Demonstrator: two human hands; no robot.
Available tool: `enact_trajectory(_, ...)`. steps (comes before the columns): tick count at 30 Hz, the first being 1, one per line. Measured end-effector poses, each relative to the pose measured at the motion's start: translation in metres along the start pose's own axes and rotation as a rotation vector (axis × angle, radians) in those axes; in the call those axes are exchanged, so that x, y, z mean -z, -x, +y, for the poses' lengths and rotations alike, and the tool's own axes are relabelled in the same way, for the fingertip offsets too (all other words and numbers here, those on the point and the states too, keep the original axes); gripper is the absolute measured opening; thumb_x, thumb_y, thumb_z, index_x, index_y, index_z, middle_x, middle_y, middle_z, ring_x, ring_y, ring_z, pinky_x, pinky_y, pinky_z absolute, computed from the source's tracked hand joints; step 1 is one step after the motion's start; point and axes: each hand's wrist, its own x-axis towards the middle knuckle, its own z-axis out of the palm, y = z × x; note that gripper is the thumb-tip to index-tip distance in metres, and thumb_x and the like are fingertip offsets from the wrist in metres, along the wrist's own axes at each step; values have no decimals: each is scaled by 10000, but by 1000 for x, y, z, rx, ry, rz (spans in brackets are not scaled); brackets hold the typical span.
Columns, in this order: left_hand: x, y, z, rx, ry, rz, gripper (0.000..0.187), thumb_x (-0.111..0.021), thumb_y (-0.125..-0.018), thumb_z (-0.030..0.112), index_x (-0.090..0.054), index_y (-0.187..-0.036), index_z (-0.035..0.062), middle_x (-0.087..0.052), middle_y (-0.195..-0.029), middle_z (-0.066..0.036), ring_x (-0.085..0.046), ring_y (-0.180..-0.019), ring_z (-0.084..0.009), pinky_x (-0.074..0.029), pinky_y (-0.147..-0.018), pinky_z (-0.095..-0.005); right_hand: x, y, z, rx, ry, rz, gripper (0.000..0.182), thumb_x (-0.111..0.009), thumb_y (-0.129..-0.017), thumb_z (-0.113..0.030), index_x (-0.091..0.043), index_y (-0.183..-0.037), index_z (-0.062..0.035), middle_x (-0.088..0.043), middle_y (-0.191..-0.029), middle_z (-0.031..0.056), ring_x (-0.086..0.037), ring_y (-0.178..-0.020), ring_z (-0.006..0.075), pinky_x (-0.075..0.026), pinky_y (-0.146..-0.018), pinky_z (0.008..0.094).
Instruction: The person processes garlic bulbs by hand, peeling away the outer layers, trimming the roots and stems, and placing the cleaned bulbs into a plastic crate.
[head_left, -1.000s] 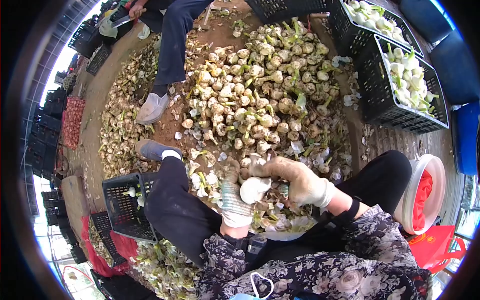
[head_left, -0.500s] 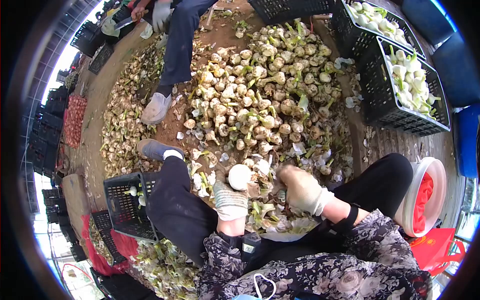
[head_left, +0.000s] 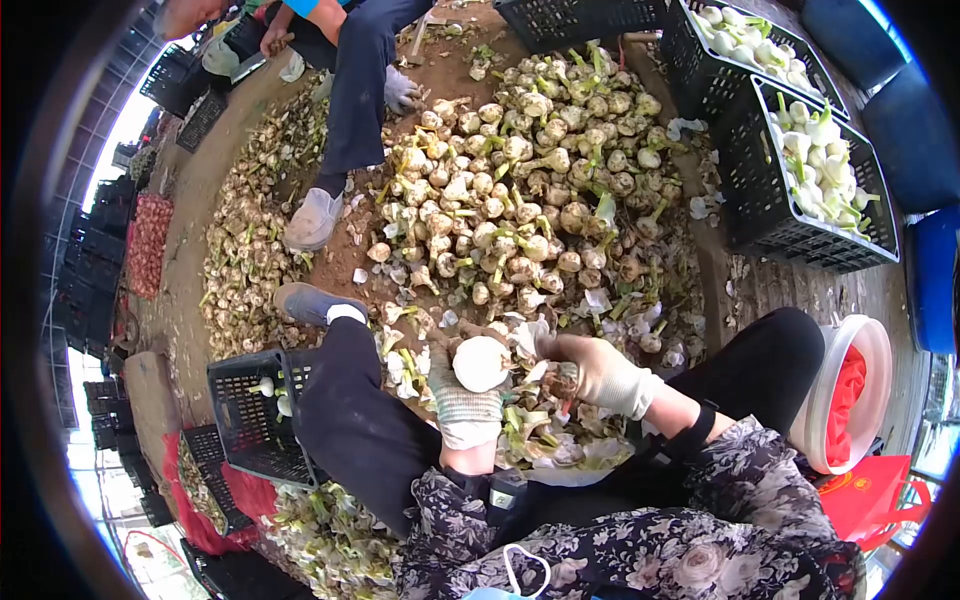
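The person's right hand [head_left: 605,378], in a pale knit glove, has moved in from farther right beside a smooth, round white bulb [head_left: 481,364] at the lower centre, so both hands now appear engaged around it. The left hand [head_left: 466,398], in a striped, soiled glove, curls its fingers around the bulb, parted about its width. The right fingers are bent near pale papery skin [head_left: 527,338]; whether they pinch it cannot be told. Beyond, at upper centre, spreads a heap of soil-stained, green-stemmed bulbs [head_left: 530,180]; a co-worker's gloved hand [head_left: 401,91] has appeared near its upper-left edge.
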Motion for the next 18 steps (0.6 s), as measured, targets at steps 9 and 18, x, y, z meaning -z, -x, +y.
enact_trajectory(9,-9,13,-21,-156,-351,66,351,-466,-917,478,-596,-938,152,-656,-873,-46,-643,-803,-215,-554,-732,-395,-8,18,-66,-105,-567,-52,207,-643,-765,-74,-603,-948,16,-639,-808,83,-593,-690,141,-482,-620,271)
enact_trajectory(18,9,-10,-7,-109,-164,94,393,-502,-881,424,-598,-948,49,-648,-886,-91,-623,-876,-268,-550,-690,-427,10,2,-17,209,57,316,307,-617,-738,-115,-596,-1027,-16,-626,-850,184,-631,-765,303,-506,-727,359)
